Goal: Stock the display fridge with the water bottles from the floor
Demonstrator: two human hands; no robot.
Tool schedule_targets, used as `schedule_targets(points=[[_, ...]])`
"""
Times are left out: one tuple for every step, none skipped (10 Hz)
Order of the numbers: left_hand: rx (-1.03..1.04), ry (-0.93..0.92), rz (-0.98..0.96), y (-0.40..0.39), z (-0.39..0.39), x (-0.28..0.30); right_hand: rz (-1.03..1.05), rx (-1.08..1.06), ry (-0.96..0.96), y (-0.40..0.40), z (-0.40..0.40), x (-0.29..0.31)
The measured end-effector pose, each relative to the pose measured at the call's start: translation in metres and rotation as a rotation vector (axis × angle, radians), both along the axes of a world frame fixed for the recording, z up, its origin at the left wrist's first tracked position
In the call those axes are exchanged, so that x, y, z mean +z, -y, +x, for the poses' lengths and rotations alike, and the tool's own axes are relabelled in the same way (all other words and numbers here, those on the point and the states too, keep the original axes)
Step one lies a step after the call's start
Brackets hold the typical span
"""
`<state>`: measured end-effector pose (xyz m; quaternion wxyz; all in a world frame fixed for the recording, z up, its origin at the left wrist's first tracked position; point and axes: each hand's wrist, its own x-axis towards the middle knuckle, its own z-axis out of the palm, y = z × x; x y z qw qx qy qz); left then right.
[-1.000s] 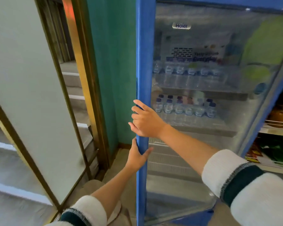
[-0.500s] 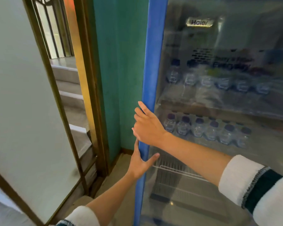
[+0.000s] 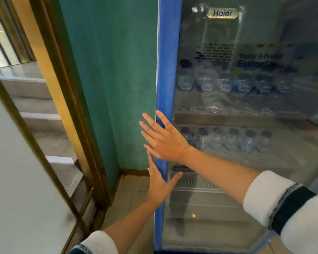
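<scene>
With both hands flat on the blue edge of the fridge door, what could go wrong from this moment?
1. The right hand has fingertips past the blue door frame, toward the green wall; they might get pinched in that narrow gap.
2. The left hand lies flat on the same edge with no grip, so the door may not seal fully if pushed unevenly.
3. A hard push could shake the water bottles on the shelf and tip some.

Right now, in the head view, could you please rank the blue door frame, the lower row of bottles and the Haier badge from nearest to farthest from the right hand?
1. Blue door frame, under the right hand.
2. Lower row of bottles, just right.
3. Haier badge, high above.
</scene>
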<state>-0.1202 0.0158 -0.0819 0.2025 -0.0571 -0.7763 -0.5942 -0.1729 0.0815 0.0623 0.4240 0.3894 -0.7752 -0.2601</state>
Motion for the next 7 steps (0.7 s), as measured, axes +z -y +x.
schedule_targets(points=[[-0.089,0.005,0.003,0.009,-0.003,-0.002,-0.021,0.005,0.000,0.004,0.003,0.000],[-0.145,0.042,-0.058,0.016,-0.005,-0.013,-0.088,0.050,0.082,0.001,0.012,-0.001],[-0.195,0.038,-0.138,0.027,-0.004,-0.028,-0.185,0.059,0.193,-0.009,0.034,-0.010],[-0.168,0.104,-0.212,0.032,-0.004,-0.063,-0.340,-0.017,0.276,-0.037,0.068,-0.027],[-0.152,0.639,-0.257,0.018,0.009,-0.090,-0.481,-0.213,0.304,-0.085,0.109,-0.041],[-0.237,0.926,-0.337,-0.017,0.040,-0.085,-0.690,-0.449,0.279,-0.147,0.153,-0.045],[-0.455,0.967,-0.334,-0.063,0.062,-0.072,-0.928,-0.627,0.266,-0.192,0.197,-0.036]])
